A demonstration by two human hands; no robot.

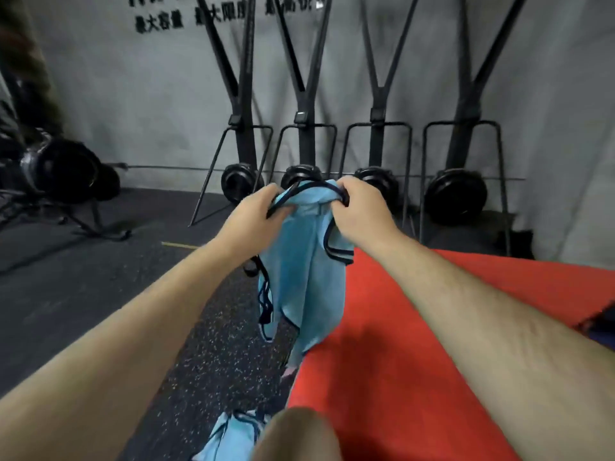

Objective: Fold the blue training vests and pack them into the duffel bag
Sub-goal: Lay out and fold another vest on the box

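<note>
blue vest (pixel 301 277) hangs in front of us, lifted clear of the floor. we hold it by its top edge so that its own weight pulls the cloth down straight. our left hand (pixel 256 211) grips the dark-trimmed edge at one side, fingers curled round it, and our right hand (pixel 359 207) grips the other side the same way. the two hands are near each other, so the top bunches between them and the body of the vest falls in long loose folds rather than flat. its lower end hangs at the edge of the red mat (pixel 416 361), above the speckled floor (pixel 206 344). we judge the mat to be the flat place for laying it out, and that our hands must part along the trim before the vest will spread. a second blue vest (pixel 229 434) lies crumpled on the floor beside our knee (pixel 296 434), waiting its turn. a dark shape (pixel 599 324) sits at the right edge of the mat; we cannot tell whether it is the duffel bag. black exercise machines (pixel 303 128) stand against the grey wall beyond. nothing in view looks folded, so we judge the task to be early.
</note>
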